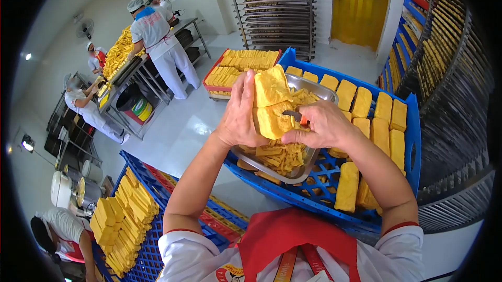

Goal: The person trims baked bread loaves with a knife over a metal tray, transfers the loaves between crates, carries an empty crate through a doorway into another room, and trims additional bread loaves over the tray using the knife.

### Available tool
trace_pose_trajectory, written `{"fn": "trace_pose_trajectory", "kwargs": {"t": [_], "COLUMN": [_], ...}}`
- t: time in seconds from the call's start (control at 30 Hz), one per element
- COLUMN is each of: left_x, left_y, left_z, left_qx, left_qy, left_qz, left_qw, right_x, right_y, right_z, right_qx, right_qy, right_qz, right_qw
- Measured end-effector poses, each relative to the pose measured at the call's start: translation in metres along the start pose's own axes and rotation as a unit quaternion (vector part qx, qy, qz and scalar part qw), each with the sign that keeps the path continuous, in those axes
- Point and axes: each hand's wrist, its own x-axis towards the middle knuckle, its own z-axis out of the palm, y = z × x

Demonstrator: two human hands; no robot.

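Observation:
My left hand is wrapped round the left side of a yellow bread loaf, which has a crease across its middle. Gripped in my right hand is a small knife with an orange handle, its blade against the loaf's lower right side. Just beneath both hands sits a metal tray filled with yellow crust strips. The tray rests on a blue crate, where rows of whole loaves lie to the right.
A red crate of sliced bread stands beyond my left hand. More blue crates with stacked bread are at lower left. Tall racks line the back and right. Several co-workers stand around a table and machine at left.

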Motion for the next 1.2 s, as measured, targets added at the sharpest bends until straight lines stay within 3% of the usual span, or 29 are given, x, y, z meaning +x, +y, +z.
{"fn": "trace_pose_trajectory", "kwargs": {"t": [0.17, 0.27, 0.37, 0.43, 0.47, 0.5, 0.53, 0.57, 0.6, 0.63, 0.67, 0.7, 0.73, 0.8, 0.83, 0.87, 0.9, 0.97, 1.03, 1.1, 1.17, 1.2], "left_x": [0.004, 0.006, 0.006, 0.007, 0.01, 0.015, 0.022, 0.03, 0.036, 0.045, 0.052, 0.049, 0.05, 0.045, 0.044, 0.042, 0.042, 0.037, 0.031, 0.031, 0.022, 0.027], "left_y": [0.0, -0.004, -0.014, -0.025, -0.027, -0.026, -0.024, -0.016, -0.008, 0.014, 0.035, 0.041, 0.058, 0.089, 0.109, 0.129, 0.147, 0.17, 0.181, 0.185, 0.188, 0.193], "left_z": [0.001, 0.0, -0.007, -0.014, -0.017, -0.022, -0.025, -0.027, -0.03, -0.031, -0.033, -0.039, -0.036, -0.02, -0.016, -0.01, -0.004, 0.014, 0.03, 0.035, 0.049, 0.052], "left_qx": [0.0, 0.024, 0.02, 0.055, 0.057, 0.058, 0.035, 0.014, -0.112, -0.326, -0.51, -0.622, -0.774, -0.896, -0.885, -0.849, -0.806, -0.752, -0.687, -0.638, -0.546, -0.529], "left_qy": [0.015, 0.014, -0.025, -0.027, -0.013, -0.001, 0.007, 0.016, 0.002, -0.003, 0.024, -0.068, -0.076, -0.099, -0.121, -0.141, -0.163, -0.203, -0.223, -0.274, -0.267, -0.283], "left_qz": [0.008, 0.019, 0.017, -0.014, -0.04, -0.066, -0.092, -0.107, -0.177, -0.249, -0.327, -0.361, -0.346, -0.318, -0.345, -0.391, -0.438, -0.492, -0.515, -0.525, -0.537, -0.53], "left_qw": [1.0, 0.999, 0.999, 0.998, 0.997, 0.996, 0.995, 0.994, 0.978, 0.912, 0.796, 0.692, 0.524, 0.292, 0.288, 0.326, 0.363, 0.389, 0.461, 0.492, 0.585, 0.599], "right_x": [0.0, 0.0, -0.004, -0.008, -0.01, -0.012, -0.014, -0.015, -0.016, -0.017, -0.02, -0.025, -0.03, -0.042, -0.05, -0.061, -0.075, -0.101, -0.126, -0.15, -0.166, -0.171], "right_y": [0.002, 0.008, 0.008, -0.002, -0.003, -0.003, -0.003, 0.0, 0.004, 0.007, 0.009, 0.014, 0.02, 0.03, 0.035, 0.039, 0.042, 0.05, 0.033, 0.038, 0.047, 0.046], "right_z": [0.005, 0.017, 0.019, -0.002, -0.006, -0.009, -0.011, -0.014, -0.016, -0.02, -0.028, -0.036, -0.044, -0.062, -0.072, -0.079, -0.077, -0.068, -0.069, -0.063, -0.049, -0.048], "right_qx": [0.069, 0.176, 0.12, -0.046, -0.045, -0.125, -0.205, -0.203, -0.196, -0.189, -0.171, -0.17, -0.176, -0.182, -0.137, -0.09, -0.086, -0.099, -0.132, -0.159, -0.163, -0.171], "right_qy": [-0.025, -0.032, 0.0, -0.085, -0.088, -0.09, -0.092, -0.093, -0.098, -0.104, -0.085, -0.09, -0.047, -0.003, -0.019, -0.034, -0.032, -0.143, -0.189, -0.192, -0.161, -0.133], "right_qz": [0.005, 0.058, 0.03, 0.009, 0.022, 0.016, 0.01, 0.023, 0.072, 0.121, 0.171, 0.181, 0.199, 0.222, 0.249, 0.275, 0.281, 0.269, 0.294, 0.316, 0.324, 0.328], "right_qw": [0.997, 0.982, 0.992, 0.995, 0.995, 0.988, 0.974, 0.975, 0.973, 0.969, 0.967, 0.964, 0.963, 0.958, 0.959, 0.957, 0.955, 0.947, 0.928, 0.915, 0.918, 0.92]}}
